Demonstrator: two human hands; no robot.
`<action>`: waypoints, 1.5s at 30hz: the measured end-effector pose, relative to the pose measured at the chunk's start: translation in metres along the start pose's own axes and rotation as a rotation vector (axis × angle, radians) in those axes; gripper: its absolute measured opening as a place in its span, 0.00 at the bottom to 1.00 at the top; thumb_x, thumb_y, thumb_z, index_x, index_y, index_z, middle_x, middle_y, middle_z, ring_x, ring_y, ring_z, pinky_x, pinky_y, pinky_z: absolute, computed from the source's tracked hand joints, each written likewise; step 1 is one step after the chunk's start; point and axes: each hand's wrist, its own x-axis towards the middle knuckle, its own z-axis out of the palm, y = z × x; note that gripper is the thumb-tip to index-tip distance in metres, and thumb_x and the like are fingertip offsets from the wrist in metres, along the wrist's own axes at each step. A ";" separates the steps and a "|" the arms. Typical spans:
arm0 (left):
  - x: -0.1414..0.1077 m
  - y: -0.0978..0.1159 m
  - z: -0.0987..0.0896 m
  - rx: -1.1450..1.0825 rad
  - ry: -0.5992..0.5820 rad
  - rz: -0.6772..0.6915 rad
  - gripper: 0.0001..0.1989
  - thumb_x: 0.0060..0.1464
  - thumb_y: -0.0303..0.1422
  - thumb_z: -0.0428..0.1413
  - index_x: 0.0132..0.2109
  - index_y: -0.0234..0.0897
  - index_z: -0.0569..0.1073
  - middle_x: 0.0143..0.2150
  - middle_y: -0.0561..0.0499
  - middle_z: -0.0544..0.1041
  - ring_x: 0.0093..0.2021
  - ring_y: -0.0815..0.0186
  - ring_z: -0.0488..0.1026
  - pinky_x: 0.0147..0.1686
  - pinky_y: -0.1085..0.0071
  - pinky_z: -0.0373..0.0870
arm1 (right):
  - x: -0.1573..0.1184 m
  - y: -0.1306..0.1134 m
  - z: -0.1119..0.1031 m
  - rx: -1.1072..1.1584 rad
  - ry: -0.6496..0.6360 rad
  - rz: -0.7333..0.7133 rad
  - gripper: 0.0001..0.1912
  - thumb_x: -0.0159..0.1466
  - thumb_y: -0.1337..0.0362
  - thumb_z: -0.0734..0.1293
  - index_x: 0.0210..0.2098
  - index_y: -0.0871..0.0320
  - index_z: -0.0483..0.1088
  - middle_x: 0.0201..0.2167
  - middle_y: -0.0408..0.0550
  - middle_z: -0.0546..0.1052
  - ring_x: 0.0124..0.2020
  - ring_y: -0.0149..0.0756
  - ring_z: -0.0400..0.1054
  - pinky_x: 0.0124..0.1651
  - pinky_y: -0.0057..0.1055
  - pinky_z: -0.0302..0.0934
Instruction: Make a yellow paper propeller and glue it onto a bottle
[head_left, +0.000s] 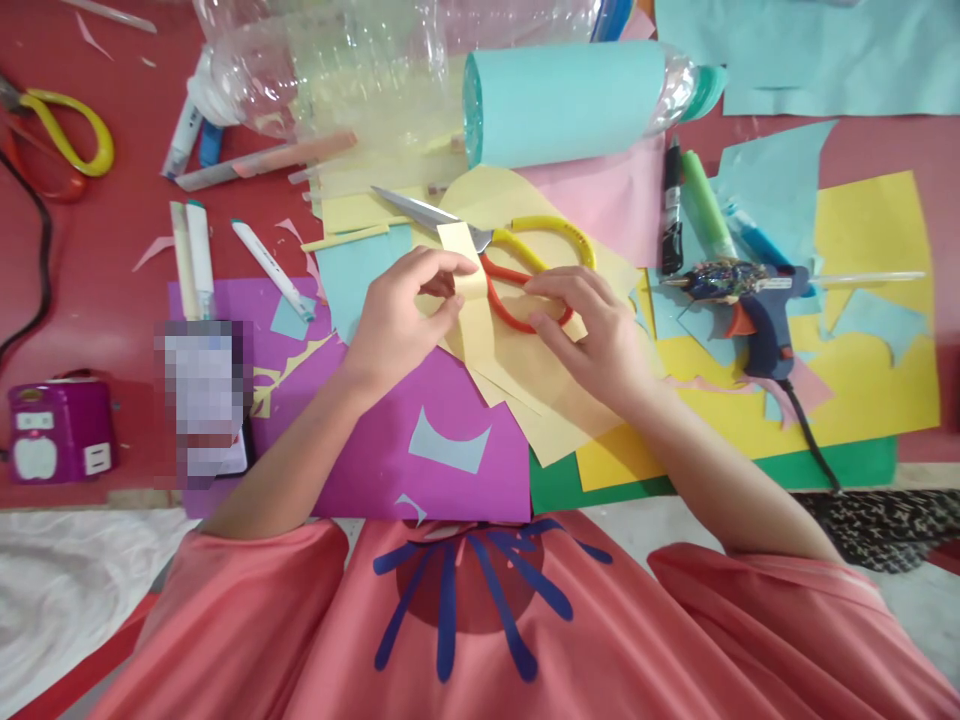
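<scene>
My left hand [397,320] pinches a pale yellow paper strip [469,275] that stands up from the yellow sheet [525,390] below. My right hand [592,330] rests on that sheet with its fingertips touching the red and yellow handles of the scissors [510,250], which lie on the papers just beyond both hands, blades pointing left. A purple sheet [390,440] with pale blue cut-outs lies under my left wrist.
A clear plastic bottle wrapped in blue paper [555,100] lies at the back. A glue gun [750,300] sits right, its cord trailing toward me. Markers [195,255], another pair of scissors [60,130] and a purple power strip [60,430] lie left on the red table.
</scene>
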 end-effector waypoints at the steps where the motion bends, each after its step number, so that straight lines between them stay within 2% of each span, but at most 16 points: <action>1: -0.001 0.002 0.001 -0.071 -0.001 -0.007 0.11 0.53 0.24 0.58 0.42 0.41 0.78 0.43 0.51 0.79 0.42 0.65 0.76 0.49 0.68 0.75 | 0.001 -0.003 0.001 0.044 -0.010 0.045 0.07 0.69 0.60 0.64 0.46 0.50 0.71 0.43 0.50 0.77 0.43 0.40 0.74 0.43 0.41 0.71; 4: -0.005 0.003 0.003 -0.202 0.001 -0.029 0.09 0.52 0.30 0.60 0.43 0.41 0.78 0.45 0.50 0.80 0.43 0.63 0.77 0.48 0.65 0.77 | 0.006 -0.010 0.006 0.235 -0.098 0.184 0.13 0.66 0.51 0.69 0.41 0.54 0.72 0.32 0.43 0.73 0.27 0.30 0.66 0.28 0.30 0.64; 7: -0.009 0.000 0.009 -0.300 0.013 -0.027 0.11 0.51 0.36 0.62 0.44 0.44 0.76 0.46 0.50 0.79 0.43 0.63 0.78 0.47 0.64 0.78 | 0.011 -0.016 0.010 0.414 -0.199 0.280 0.18 0.65 0.49 0.69 0.29 0.56 0.68 0.22 0.39 0.66 0.21 0.25 0.58 0.22 0.26 0.54; 9: -0.012 -0.003 0.016 -0.434 0.069 0.016 0.21 0.49 0.38 0.63 0.52 0.49 0.72 0.49 0.52 0.78 0.40 0.66 0.78 0.47 0.64 0.78 | 0.013 -0.019 0.012 0.492 -0.224 0.331 0.19 0.65 0.51 0.68 0.25 0.56 0.64 0.19 0.38 0.65 0.19 0.24 0.56 0.20 0.26 0.52; 11: -0.017 -0.007 0.023 -0.552 0.096 -0.057 0.34 0.50 0.41 0.63 0.63 0.55 0.62 0.56 0.52 0.75 0.43 0.65 0.79 0.49 0.62 0.77 | 0.014 -0.021 0.013 0.546 -0.234 0.374 0.19 0.65 0.52 0.68 0.25 0.55 0.63 0.18 0.37 0.65 0.16 0.23 0.56 0.18 0.25 0.50; 13: -0.022 -0.009 0.031 -0.646 0.006 -0.134 0.30 0.54 0.46 0.62 0.62 0.52 0.66 0.56 0.49 0.77 0.50 0.61 0.79 0.50 0.63 0.77 | 0.014 -0.023 0.014 0.583 -0.243 0.396 0.19 0.65 0.51 0.69 0.26 0.55 0.63 0.17 0.35 0.64 0.15 0.22 0.55 0.17 0.24 0.49; 16: -0.029 -0.012 0.040 -0.722 -0.140 -0.234 0.19 0.58 0.46 0.59 0.55 0.45 0.75 0.57 0.49 0.78 0.62 0.58 0.73 0.59 0.65 0.73 | 0.011 -0.023 0.016 0.590 -0.263 0.385 0.21 0.65 0.47 0.68 0.27 0.56 0.64 0.17 0.34 0.65 0.14 0.20 0.54 0.17 0.24 0.49; 19: -0.030 -0.011 0.042 -0.781 -0.160 -0.316 0.16 0.61 0.45 0.56 0.48 0.40 0.79 0.47 0.48 0.83 0.57 0.57 0.77 0.53 0.65 0.76 | 0.010 -0.018 0.015 0.487 -0.210 0.335 0.20 0.64 0.47 0.69 0.29 0.57 0.67 0.23 0.38 0.71 0.16 0.21 0.56 0.18 0.24 0.52; 24: -0.019 -0.005 0.036 -0.912 -0.094 -0.506 0.13 0.61 0.39 0.54 0.41 0.36 0.79 0.33 0.48 0.82 0.41 0.60 0.82 0.40 0.66 0.79 | 0.012 0.002 0.001 0.029 0.020 0.158 0.00 0.66 0.65 0.67 0.37 0.53 0.70 0.32 0.44 0.74 0.30 0.32 0.68 0.34 0.32 0.67; 27: -0.014 -0.001 0.032 -0.962 -0.061 -0.577 0.09 0.60 0.32 0.52 0.39 0.36 0.76 0.26 0.53 0.77 0.28 0.68 0.78 0.32 0.72 0.75 | 0.016 0.018 -0.003 -0.227 0.007 0.057 0.11 0.65 0.67 0.67 0.47 0.51 0.70 0.45 0.51 0.74 0.48 0.47 0.70 0.53 0.49 0.68; 29: -0.014 0.001 0.031 -0.984 -0.065 -0.584 0.08 0.60 0.29 0.51 0.37 0.35 0.74 0.24 0.56 0.75 0.23 0.72 0.74 0.28 0.75 0.72 | 0.020 0.028 0.000 -0.318 -0.052 0.028 0.19 0.64 0.65 0.68 0.55 0.50 0.67 0.51 0.54 0.72 0.54 0.54 0.67 0.56 0.57 0.66; 31: -0.015 0.003 0.030 -0.981 -0.099 -0.548 0.07 0.60 0.28 0.50 0.37 0.35 0.73 0.24 0.56 0.74 0.21 0.74 0.71 0.25 0.77 0.69 | 0.026 0.039 0.005 -0.366 -0.095 0.002 0.25 0.64 0.62 0.70 0.59 0.50 0.64 0.51 0.56 0.71 0.54 0.56 0.67 0.54 0.57 0.67; 35: -0.018 0.003 0.029 -0.900 -0.127 -0.452 0.03 0.61 0.32 0.53 0.38 0.37 0.69 0.22 0.59 0.73 0.19 0.75 0.69 0.21 0.78 0.64 | 0.045 0.058 0.013 -0.395 -0.135 -0.057 0.31 0.61 0.54 0.73 0.61 0.50 0.64 0.44 0.53 0.74 0.47 0.51 0.71 0.45 0.45 0.69; 37: -0.018 0.001 0.029 -0.865 -0.114 -0.400 0.09 0.58 0.36 0.57 0.41 0.38 0.66 0.22 0.60 0.74 0.18 0.74 0.70 0.19 0.78 0.64 | 0.055 0.058 0.014 -0.432 -0.183 -0.059 0.30 0.61 0.52 0.74 0.59 0.50 0.65 0.40 0.51 0.75 0.41 0.47 0.73 0.41 0.40 0.67; 41: -0.019 -0.006 0.028 -0.777 -0.072 -0.314 0.23 0.53 0.46 0.64 0.46 0.41 0.62 0.24 0.60 0.77 0.17 0.71 0.73 0.17 0.77 0.65 | 0.066 0.032 0.011 -0.636 -0.351 0.036 0.25 0.63 0.49 0.70 0.54 0.55 0.69 0.37 0.52 0.78 0.35 0.46 0.74 0.35 0.35 0.61; 45: -0.021 -0.008 0.027 -0.704 -0.008 -0.230 0.26 0.54 0.49 0.64 0.48 0.43 0.60 0.30 0.58 0.81 0.18 0.72 0.75 0.21 0.75 0.73 | 0.056 -0.010 -0.009 -0.692 -0.476 0.199 0.21 0.65 0.51 0.65 0.50 0.60 0.70 0.33 0.55 0.79 0.33 0.45 0.73 0.32 0.33 0.56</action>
